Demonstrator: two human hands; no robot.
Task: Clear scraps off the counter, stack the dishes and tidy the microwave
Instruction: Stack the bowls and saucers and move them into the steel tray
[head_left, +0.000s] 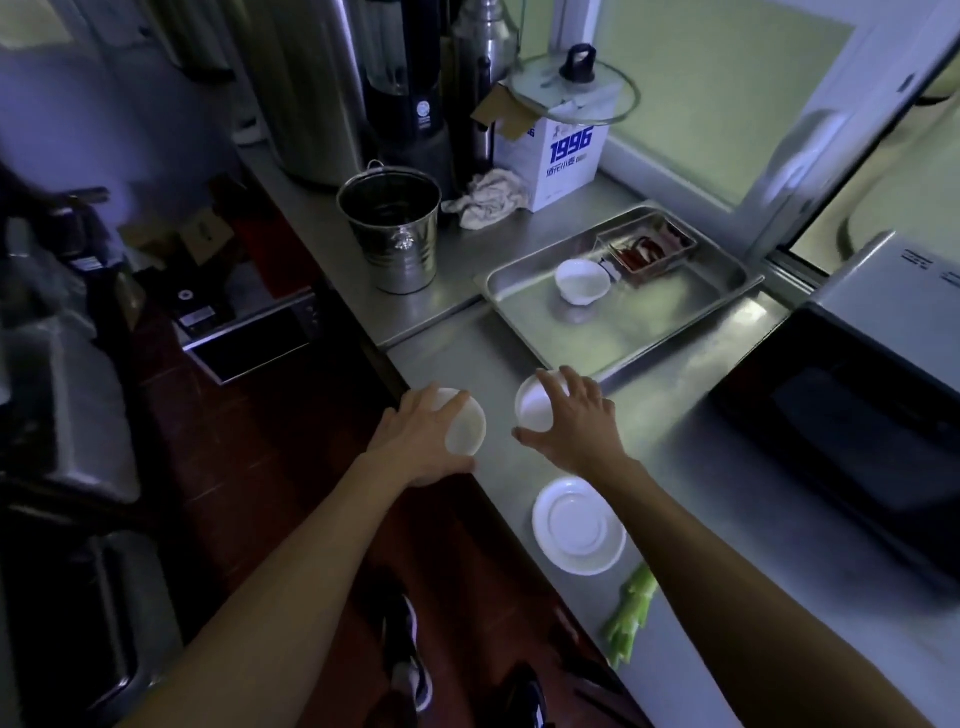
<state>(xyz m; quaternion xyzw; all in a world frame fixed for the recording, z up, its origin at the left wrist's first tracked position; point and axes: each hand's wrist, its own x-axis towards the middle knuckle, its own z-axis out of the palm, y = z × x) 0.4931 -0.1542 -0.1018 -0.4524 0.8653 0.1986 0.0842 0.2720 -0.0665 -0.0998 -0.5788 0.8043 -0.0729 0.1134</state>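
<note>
Stainless counter (519, 338) holds most of the job undone. Left hand (415, 436) is laid over a white bowl (467, 426) at the counter's front edge, fingers curled round its rim, so it is gripped. Right hand (576, 426) is set on a second white bowl (532, 408) just beside, at 3 o'clock of the first; thumb and fingers are curled round its rim. Both bowls appear to sit on the counter, apart from each other, not yet nested.

A white saucer (579, 527) lies at 6 o'clock of the right hand, untouched. A third small bowl (582, 280) sits in the steel tray (675, 317) at 12 o'clock, next to a small metal dish (649, 249) with red scraps. Green stalks (631, 618) lie on the counter at 5 o'clock of the saucer, so scraps are judged not cleared. The microwave (857, 426) at 3 o'clock is shut and untouched; its inside cannot be seen.

Judged stage: stacking is just being started, with four dishes unstacked; scraps and microwave are left
</note>
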